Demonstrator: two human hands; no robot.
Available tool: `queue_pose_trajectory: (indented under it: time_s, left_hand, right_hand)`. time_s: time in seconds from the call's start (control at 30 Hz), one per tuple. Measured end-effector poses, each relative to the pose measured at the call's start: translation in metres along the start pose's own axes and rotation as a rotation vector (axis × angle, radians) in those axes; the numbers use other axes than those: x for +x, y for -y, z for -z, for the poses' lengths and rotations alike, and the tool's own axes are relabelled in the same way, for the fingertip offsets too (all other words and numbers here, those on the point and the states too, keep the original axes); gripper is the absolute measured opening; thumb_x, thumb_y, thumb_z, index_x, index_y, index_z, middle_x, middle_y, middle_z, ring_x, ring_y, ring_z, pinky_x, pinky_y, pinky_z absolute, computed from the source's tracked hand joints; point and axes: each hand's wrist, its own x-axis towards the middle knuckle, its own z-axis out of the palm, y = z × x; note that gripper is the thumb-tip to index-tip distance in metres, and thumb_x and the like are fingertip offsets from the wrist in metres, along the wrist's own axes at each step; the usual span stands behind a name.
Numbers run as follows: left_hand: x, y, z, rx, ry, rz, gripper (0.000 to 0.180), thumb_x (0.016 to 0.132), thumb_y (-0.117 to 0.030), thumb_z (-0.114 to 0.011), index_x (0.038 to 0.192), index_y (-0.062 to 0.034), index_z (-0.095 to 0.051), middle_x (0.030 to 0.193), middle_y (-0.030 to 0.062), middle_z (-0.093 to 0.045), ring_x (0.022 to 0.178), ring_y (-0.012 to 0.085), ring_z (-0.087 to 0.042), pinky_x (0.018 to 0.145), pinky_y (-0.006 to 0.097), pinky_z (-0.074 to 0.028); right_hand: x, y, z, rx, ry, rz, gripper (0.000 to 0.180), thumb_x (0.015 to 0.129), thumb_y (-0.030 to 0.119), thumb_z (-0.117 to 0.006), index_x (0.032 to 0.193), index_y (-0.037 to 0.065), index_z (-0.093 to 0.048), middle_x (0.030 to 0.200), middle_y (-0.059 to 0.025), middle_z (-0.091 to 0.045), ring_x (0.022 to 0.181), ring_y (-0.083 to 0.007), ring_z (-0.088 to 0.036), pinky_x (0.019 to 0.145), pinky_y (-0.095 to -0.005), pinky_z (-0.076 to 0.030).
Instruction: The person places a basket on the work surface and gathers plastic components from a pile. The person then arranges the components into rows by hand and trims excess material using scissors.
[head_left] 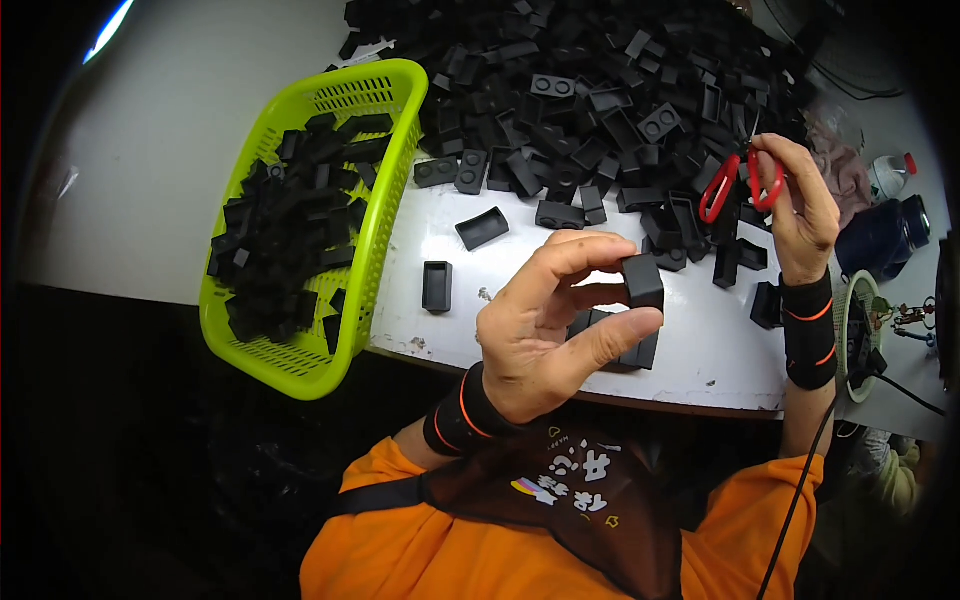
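Note:
My left hand [550, 330] pinches a small black rubber-like block [643, 282] between thumb and fingers, above the front of the white table. Under that hand lie more black blocks [640, 352], partly covered by it. Farther right, my right hand [800, 205] grips a pair of scissors [720, 188] by one red handle loop, the blades pointing away toward the heap. A large heap of black hollow blocks [560, 120], some with two round studs, fills the far side. Two loose hollow blocks, one upright [437, 286] and one tilted [483, 229], lie left of my left hand.
A lime-green plastic basket [405, 150] full of black blocks stands at the left, overhanging the table's front edge. At the far right are a small round pale basket [850, 375], a dark blue flask [880, 237], a red-capped bottle [888, 178] and a black cable [910, 393].

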Motion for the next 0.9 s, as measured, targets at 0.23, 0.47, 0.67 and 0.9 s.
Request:
queue_pose_trajectory:
  time_s: [0.23, 0.47, 0.67, 0.9]
  left_hand:
    - [-0.003, -0.003, 0.0, -0.218, -0.065, 0.139, 0.042, 0.092, -0.01, -0.065, 0.127, 0.0079, -0.049, 0.108, 0.0244, -0.063, 0.097, 0.0316, -0.067, 0.083, 0.044, -0.058]
    - [-0.004, -0.007, 0.005, -0.406, -0.03, 0.204, 0.044, 0.101, -0.015, -0.05, 0.137, 0.0086, -0.042, 0.115, 0.0253, -0.06, 0.1, 0.0351, -0.067, 0.084, 0.046, -0.059]
    - [-0.003, -0.007, 0.005, -0.454, -0.004, 0.233, 0.046, 0.103, -0.017, -0.046, 0.139, 0.0092, -0.039, 0.117, 0.0268, -0.058, 0.101, 0.0356, -0.066, 0.084, 0.047, -0.059]
    - [-0.008, -0.003, 0.005, -0.405, -0.018, 0.15, 0.048, 0.1, -0.014, -0.053, 0.14, 0.007, -0.039, 0.117, 0.0264, -0.059, 0.1, 0.034, -0.067, 0.084, 0.045, -0.058]
  right_hand:
    - [0.0, 0.016, -0.036, -0.431, 0.211, -0.175, 0.036, 0.082, 0.028, -0.075, 0.097, -0.003, -0.064, 0.092, -0.013, -0.062, 0.069, -0.0259, -0.063, 0.058, -0.0337, -0.051]
    - [0.002, 0.005, -0.022, -0.637, 0.362, -0.39, 0.031, 0.098, 0.034, -0.053, 0.098, 0.005, -0.066, 0.082, -0.021, -0.063, 0.075, -0.0429, -0.063, 0.064, -0.047, -0.05]
    - [-0.001, 0.009, -0.007, -0.581, 0.485, -0.456, 0.03, 0.096, 0.03, -0.056, 0.106, 0.003, -0.065, 0.076, -0.0198, -0.067, 0.075, -0.0425, -0.065, 0.069, -0.0463, -0.051]
    - [0.013, 0.019, 0.004, -0.091, 0.586, -0.907, 0.021, 0.094, 0.019, -0.056, 0.101, 0.0, -0.056, 0.053, -0.006, -0.056, 0.041, -0.0151, -0.059, 0.039, -0.0267, -0.043]
